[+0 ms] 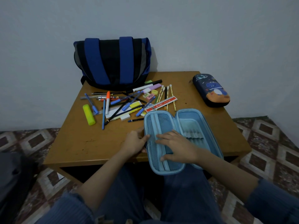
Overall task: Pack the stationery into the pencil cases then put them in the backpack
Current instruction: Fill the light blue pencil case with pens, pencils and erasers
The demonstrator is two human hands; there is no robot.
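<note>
Light-blue pencil case (182, 139) lies opened flat at near edge of wooden table (90, 143), near end overhanging toward lap; long axis runs near-to-far, tilted slightly left at far end. Right hand (176, 147) flat on mesh pocket half, fingers spread, gripping nothing. Left hand (135, 143) at case's left rim, fingers loosely curled against it. Beyond: loose stationery pile (126, 102), red ruler (161, 105) angled up-right, yellow highlighter (89, 114). Far right, closed dark-blue pencil case (211, 90), long axis near-to-far. Farthest, blue-black backpack (113, 62) against wall.
</note>
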